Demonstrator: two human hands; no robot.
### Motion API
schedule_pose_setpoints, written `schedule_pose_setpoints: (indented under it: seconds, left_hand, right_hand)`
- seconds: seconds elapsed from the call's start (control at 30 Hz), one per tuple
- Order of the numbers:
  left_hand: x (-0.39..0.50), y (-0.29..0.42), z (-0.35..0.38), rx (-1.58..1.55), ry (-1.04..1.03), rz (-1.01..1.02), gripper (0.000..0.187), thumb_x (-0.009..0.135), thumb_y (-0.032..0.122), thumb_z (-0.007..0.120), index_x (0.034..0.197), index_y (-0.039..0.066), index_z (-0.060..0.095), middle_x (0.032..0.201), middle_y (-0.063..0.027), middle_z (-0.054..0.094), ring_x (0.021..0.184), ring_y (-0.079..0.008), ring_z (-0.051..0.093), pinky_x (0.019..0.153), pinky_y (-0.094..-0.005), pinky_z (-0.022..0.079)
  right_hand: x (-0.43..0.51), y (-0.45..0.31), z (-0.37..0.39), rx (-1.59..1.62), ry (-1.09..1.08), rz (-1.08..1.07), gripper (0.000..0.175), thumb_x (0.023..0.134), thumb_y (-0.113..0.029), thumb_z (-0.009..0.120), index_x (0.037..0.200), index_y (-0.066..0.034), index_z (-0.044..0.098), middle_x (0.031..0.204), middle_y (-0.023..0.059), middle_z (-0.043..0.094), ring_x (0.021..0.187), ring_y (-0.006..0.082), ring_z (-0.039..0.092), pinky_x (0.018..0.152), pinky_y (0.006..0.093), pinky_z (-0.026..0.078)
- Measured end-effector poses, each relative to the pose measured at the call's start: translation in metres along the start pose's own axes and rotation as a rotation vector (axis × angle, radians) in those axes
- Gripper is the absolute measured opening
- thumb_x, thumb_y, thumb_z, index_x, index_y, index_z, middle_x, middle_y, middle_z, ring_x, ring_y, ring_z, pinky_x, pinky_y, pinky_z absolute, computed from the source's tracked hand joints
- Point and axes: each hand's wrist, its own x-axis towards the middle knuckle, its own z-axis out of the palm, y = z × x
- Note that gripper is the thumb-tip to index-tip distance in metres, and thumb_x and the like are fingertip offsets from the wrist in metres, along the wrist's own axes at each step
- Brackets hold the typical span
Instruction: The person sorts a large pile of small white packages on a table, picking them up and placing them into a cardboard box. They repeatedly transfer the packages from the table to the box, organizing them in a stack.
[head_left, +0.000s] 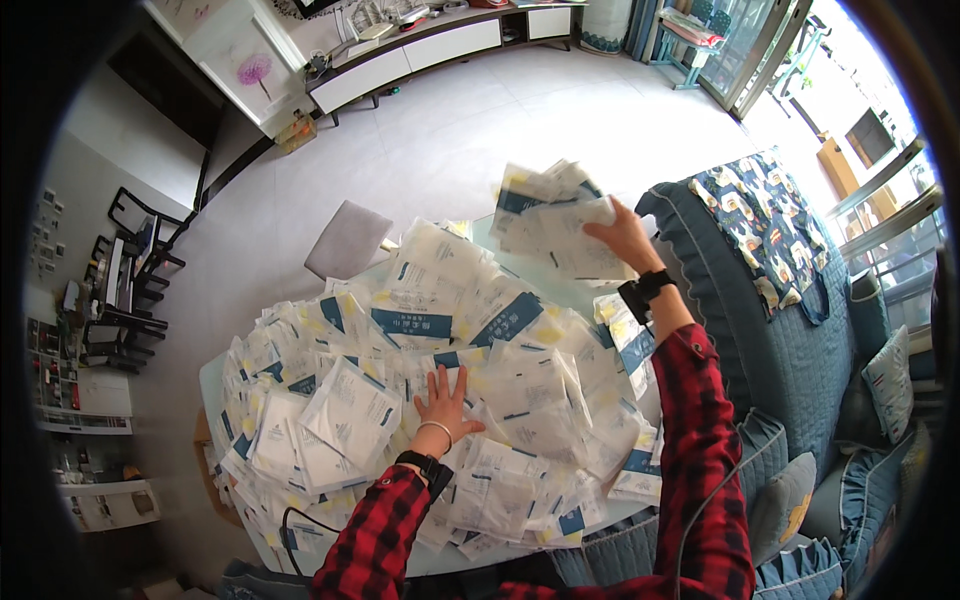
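A large heap of flat white plastic packets (525, 390) with blue and yellow print covers most of a pale glass-topped table (540, 289). My left hand (444, 409), fingers spread, lies on the middle of the heap and grips nothing that I can see. Above the table's far right part, my right hand (621, 234) holds a loose bunch of similar packets (551, 225), thumb on top. The fingers under the bunch are hidden. More packets (637, 472) lie at the table's right edge, beside my right sleeve.
A grey padded stool (349, 240) stands beyond the table. To the right is a blue quilted sofa (780, 360) with a patterned cloth (761, 225) and cushions. An open cardboard box (210, 465) sits by the table's left edge. Dark cables run along both forearms.
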Motion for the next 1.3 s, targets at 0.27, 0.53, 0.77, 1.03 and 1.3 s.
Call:
schedule_pose_setpoints:
  seconds: [0.27,0.53,0.77,1.03,1.3]
  left_hand:
    - [-0.001,-0.004,0.010,0.019,0.097,0.030,0.126,0.065,0.053,0.082,0.157,0.025,0.000,0.162,-0.0193,-0.003,0.148,-0.0432,0.006,0.108,-0.0710,0.019]
    - [-0.032,-0.036,0.042,-0.283,0.400,0.595,0.051,0.086,0.020,0.055,0.135,0.006,0.053,0.137,-0.0181,0.053,0.133,-0.0364,0.041,0.112,-0.0499,0.028]
    - [-0.199,-0.109,0.029,-1.153,0.718,0.241,0.042,0.097,0.008,0.051,0.137,-0.003,0.043,0.126,-0.0201,0.055,0.115,-0.0294,0.056,0.098,-0.0379,0.045]
    - [-0.228,-0.050,0.002,-0.303,0.734,0.573,0.048,0.089,0.006,0.056,0.136,0.003,0.047,0.150,-0.0223,0.031,0.139,-0.0413,0.031,0.112,-0.0476,0.029]
    - [-0.087,0.092,-0.026,-0.496,0.486,0.850,0.041,0.090,0.014,0.064,0.128,0.001,0.054,0.130,-0.0218,0.054,0.126,-0.0373,0.048,0.106,-0.0408,0.038]
  right_hand:
    - [-0.129,-0.078,-0.021,0.662,-0.154,0.087,0.039,0.084,-0.020,0.075,0.116,0.0002,0.063,0.100,0.0074,0.070,0.086,0.0154,0.068,0.073,0.0304,0.057]
    - [-0.344,-0.118,0.054,1.014,-0.191,0.668,0.038,0.086,-0.016,0.073,0.120,-0.0015,0.062,0.107,0.0052,0.068,0.090,0.0155,0.067,0.077,0.0291,0.056]
    - [-0.389,-0.137,0.146,0.716,-0.334,0.555,0.059,0.088,-0.032,0.072,0.131,0.0023,0.051,0.117,0.0136,0.065,0.108,0.0205,0.061,0.093,0.0336,0.049]
    - [-0.406,-0.104,0.146,0.150,0.217,0.160,0.050,0.088,-0.034,0.069,0.126,-0.0033,0.056,0.126,0.0206,0.057,0.113,0.0388,0.056,0.097,0.0407,0.046]
    - [-0.442,0.095,-0.047,-0.293,0.633,0.595,0.060,0.081,-0.026,0.076,0.127,0.0020,0.052,0.124,0.0210,0.058,0.116,0.0371,0.053,0.102,0.0420,0.041]
